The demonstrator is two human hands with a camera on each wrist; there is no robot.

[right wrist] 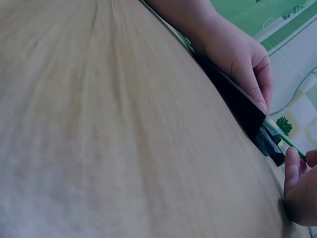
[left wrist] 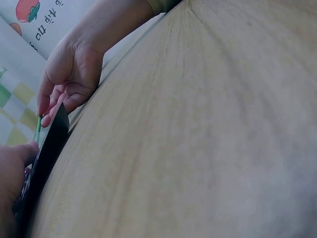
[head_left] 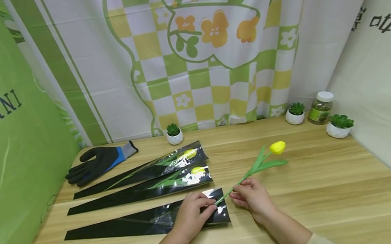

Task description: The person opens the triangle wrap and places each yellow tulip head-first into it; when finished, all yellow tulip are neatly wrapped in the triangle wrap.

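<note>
A yellow artificial tulip (head_left: 254, 168) slants over the table, its bloom toward the far right. My right hand (head_left: 254, 199) pinches its green stem between thumb and fingers. The stem's lower end reaches the wide mouth of the nearest black flower sleeve (head_left: 135, 226). At that mouth my left hand (head_left: 192, 214) pinches the sleeve's edge, thumb and fingertips beside the stem end. How far the stem goes in is hidden by the fingers. Both hands, the right hand (left wrist: 74, 79) and the left hand (right wrist: 237, 57), also show in the opposite wrist views.
Two more black sleeves, the middle one (head_left: 115, 199) and the far one (head_left: 112, 183), each hold a yellow tulip. A black and blue work glove (head_left: 95, 164) lies at the back left. Small potted succulents (head_left: 174, 136) and a lidded jar (head_left: 320, 109) line the back edge.
</note>
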